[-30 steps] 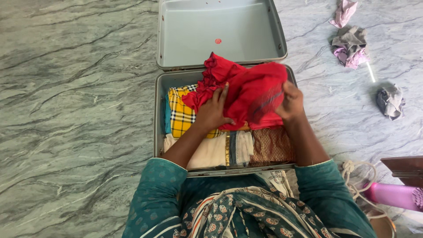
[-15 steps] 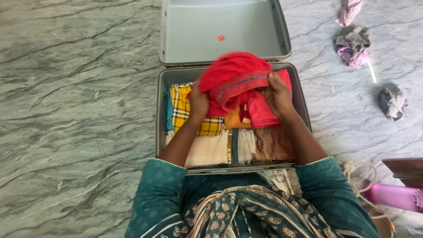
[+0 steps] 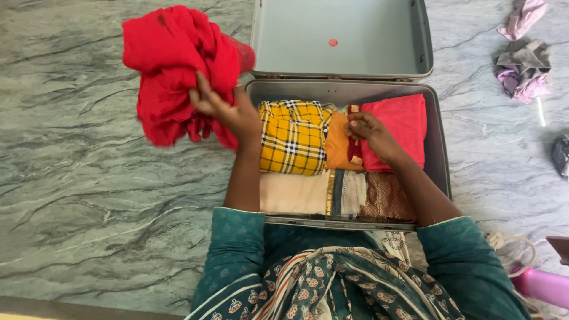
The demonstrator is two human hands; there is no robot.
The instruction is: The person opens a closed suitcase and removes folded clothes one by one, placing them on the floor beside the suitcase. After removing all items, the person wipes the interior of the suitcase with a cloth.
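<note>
Two hands, two different jobs: my left hand [image 3: 222, 106] is closed on a bundle of red cloth [image 3: 175, 71], fingers sunk into its folds, and holds it up over the grey marble floor [image 3: 89, 195], well out to the left of the open suitcase [image 3: 438, 154]. My right hand [image 3: 367, 127] is down inside the suitcase, fingertips pinching at the edge where a folded pinkish-red garment [image 3: 397, 127] meets a folded orange piece [image 3: 339, 145]; whether it truly grips anything or only presses there I cannot tell.

Between my hands lies a folded yellow checked shirt [image 3: 293, 139], just right of my left wrist. Nearer to me than both hands, a cream fabric [image 3: 293, 192], a grey-striped piece [image 3: 349, 192] and a brown patterned cloth [image 3: 385, 198] fill the front row of the case (all packed tight, side by side). Beyond my right hand the pale grey lid [image 3: 338, 38] lies open with a small red dot in its middle.

Far to the right of my right hand some crumpled grey and pink clothes [image 3: 524, 71] lie on the floor, and a pink object [image 3: 542, 284] sits by my right elbow
</note>
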